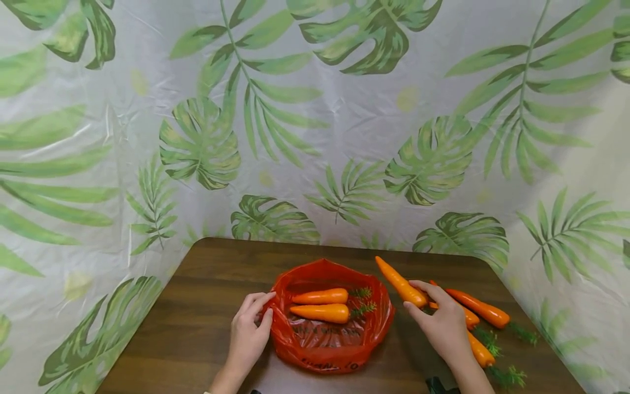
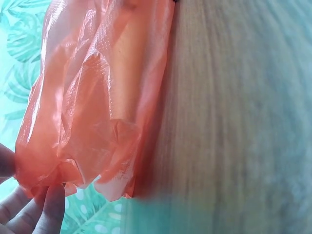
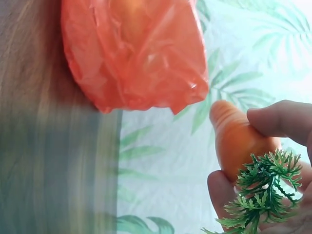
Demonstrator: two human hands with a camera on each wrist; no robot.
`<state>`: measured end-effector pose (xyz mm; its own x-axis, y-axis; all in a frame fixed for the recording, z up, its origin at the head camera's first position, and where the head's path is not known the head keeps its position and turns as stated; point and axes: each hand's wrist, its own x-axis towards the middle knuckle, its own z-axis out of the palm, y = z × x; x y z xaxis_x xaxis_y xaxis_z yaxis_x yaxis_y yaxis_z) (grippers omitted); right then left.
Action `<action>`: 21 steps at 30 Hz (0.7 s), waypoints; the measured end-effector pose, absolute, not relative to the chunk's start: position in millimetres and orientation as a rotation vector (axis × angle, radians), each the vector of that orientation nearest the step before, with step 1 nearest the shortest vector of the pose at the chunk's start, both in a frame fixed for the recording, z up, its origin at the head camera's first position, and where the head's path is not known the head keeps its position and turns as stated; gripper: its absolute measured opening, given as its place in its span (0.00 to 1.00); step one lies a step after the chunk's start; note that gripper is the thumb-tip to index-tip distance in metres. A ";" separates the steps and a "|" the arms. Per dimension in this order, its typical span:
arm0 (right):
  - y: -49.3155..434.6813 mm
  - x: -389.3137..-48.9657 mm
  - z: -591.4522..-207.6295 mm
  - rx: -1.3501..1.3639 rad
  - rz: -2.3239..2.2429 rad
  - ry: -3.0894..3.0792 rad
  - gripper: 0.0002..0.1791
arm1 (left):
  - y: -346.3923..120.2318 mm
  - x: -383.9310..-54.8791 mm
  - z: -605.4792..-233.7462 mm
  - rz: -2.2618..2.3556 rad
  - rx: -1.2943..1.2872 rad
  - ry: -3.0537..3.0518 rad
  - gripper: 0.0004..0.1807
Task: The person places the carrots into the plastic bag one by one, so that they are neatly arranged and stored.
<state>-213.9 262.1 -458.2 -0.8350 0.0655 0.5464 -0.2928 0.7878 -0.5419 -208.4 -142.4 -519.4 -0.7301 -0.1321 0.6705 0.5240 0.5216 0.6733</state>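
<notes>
A red plastic bag (image 1: 339, 361) stands with its mouth spread wide on the table, two orange carrots (image 1: 321, 313) with green tops lying inside. My left hand (image 1: 250, 328) pinches the bag's left rim between thumb and fingers; the left wrist view shows the fingertips on the crumpled red film (image 2: 83, 122). To the right of the bag, my right hand (image 1: 443, 320) grips another carrot (image 1: 400, 282) near its thick end, above the table, tip pointing up and left. In the right wrist view this carrot (image 3: 239, 141) has its leafy green top (image 3: 263, 195) towards the camera.
Several more carrots (image 1: 484, 311) lie on the right side of the dark wooden table (image 1: 197, 306), partly hidden behind my right hand. A leaf-patterned plastic sheet (image 1: 344, 137) hangs behind and around the table.
</notes>
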 end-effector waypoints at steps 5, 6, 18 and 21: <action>257.6 -210.9 -450.7 0.221 0.901 -2.433 0.26 | -141.8 -207.8 -518.8 -1.241 -0.310 -2.084 0.21; 256.3 -210.5 -448.6 0.230 0.914 -2.431 0.26 | -141.9 -207.9 -518.7 -1.243 -0.309 -2.083 0.21; 231.6 -208.0 -424.3 0.375 1.193 -2.421 0.26 | -141.7 -208.9 -520.2 -1.236 -0.324 -2.071 0.21; 223.4 -206.9 -418.8 0.407 1.234 -2.418 0.25 | -140.3 -208.1 -520.5 -1.239 -0.325 -2.072 0.21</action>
<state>-206.9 223.4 -418.8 -0.8801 -0.0776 0.4685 -0.4249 0.5690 -0.7040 -208.1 -140.3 -520.5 -0.7299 -0.1299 0.6711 0.5295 0.5133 0.6753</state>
